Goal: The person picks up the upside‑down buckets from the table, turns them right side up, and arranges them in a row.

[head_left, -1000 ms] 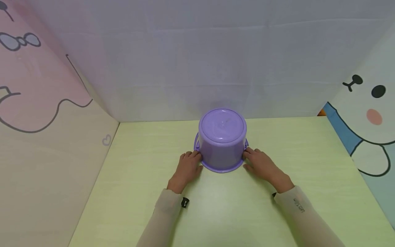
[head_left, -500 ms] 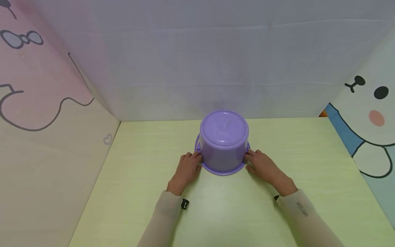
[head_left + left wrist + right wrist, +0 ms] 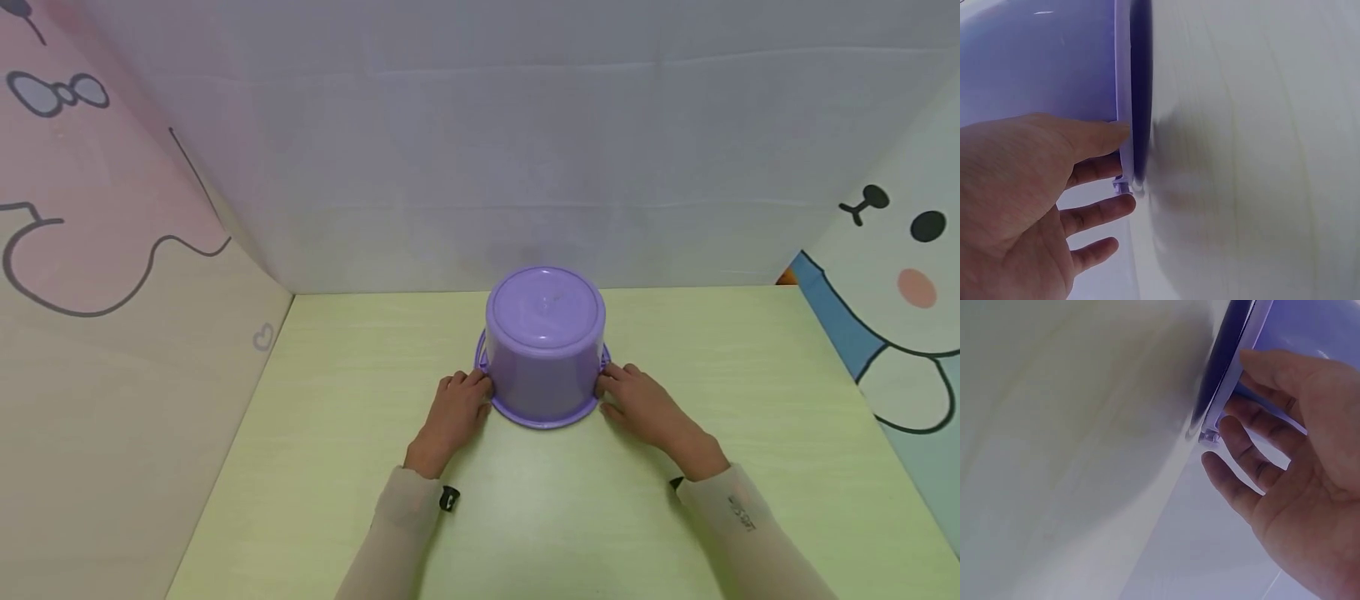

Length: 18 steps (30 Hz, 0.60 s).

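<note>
A purple bucket point(image 3: 546, 379) stands upside down, its round base facing up and its wide rim low over the table. My left hand point(image 3: 454, 408) holds the rim on the left side; in the left wrist view its thumb point(image 3: 1107, 136) lies against the rim, and the other fingers spread beside it. On the opposite side my right hand point(image 3: 647, 410) grips the rim between thumb and fingers. Part of the purple handle point(image 3: 480, 346) shows behind my left fingers. The bucket's dark inside point(image 3: 1141, 94) is visible under the rim; whatever is beneath it is hidden.
The pale yellow-green table point(image 3: 360, 350) runs back to a whitish cloth wall point(image 3: 450, 167). Side panels with cartoon drawings stand at left point(image 3: 112, 400) and right point(image 3: 892, 350). A black band piece point(image 3: 449, 498) shows at my left cuff.
The bucket has shifted slightly toward me and a little to the right, with my right hand moving along. Both hands stay at its rim. The head view has shifted slightly.
</note>
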Tool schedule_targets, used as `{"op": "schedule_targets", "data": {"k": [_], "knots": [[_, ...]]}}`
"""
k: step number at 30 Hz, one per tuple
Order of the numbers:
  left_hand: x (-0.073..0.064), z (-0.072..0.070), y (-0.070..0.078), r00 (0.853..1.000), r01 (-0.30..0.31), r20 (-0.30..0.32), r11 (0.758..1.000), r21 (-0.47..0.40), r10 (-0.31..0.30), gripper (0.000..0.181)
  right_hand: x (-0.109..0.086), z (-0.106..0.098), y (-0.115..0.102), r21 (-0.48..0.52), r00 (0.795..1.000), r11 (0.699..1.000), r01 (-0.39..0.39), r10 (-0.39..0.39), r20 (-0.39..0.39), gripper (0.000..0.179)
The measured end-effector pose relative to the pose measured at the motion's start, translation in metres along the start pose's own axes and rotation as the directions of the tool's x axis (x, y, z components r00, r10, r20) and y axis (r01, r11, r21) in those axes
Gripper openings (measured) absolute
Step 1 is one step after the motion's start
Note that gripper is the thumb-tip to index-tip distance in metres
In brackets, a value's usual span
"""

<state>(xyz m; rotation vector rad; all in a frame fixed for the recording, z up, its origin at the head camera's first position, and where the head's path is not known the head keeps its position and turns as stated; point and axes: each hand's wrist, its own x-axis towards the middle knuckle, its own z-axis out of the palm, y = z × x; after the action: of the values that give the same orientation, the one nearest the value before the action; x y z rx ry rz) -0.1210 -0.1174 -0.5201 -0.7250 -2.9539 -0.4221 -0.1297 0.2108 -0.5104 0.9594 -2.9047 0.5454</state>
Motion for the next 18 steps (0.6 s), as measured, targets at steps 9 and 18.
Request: {"op": "schedule_targets", "data": {"k": [9, 18], "knots": [[0.0009, -0.0013, 0.0012, 1.0, 0.014, -0.019, 1.0, -0.005, -0.014, 0.027, -0.0011, -0.0061, 0.0001, 0.011, 1.0, 1.0, -0.005, 0.005, -0.026, 0.028], [0.0019, 0.0007, 0.0021, 0.996, 0.03, -0.084, 0.999, -0.035, -0.033, 0.025, -0.0022, -0.0052, -0.0001, -0.002, 0.994, 1.0, 0.008, -0.008, -0.112, 0.032]]}}
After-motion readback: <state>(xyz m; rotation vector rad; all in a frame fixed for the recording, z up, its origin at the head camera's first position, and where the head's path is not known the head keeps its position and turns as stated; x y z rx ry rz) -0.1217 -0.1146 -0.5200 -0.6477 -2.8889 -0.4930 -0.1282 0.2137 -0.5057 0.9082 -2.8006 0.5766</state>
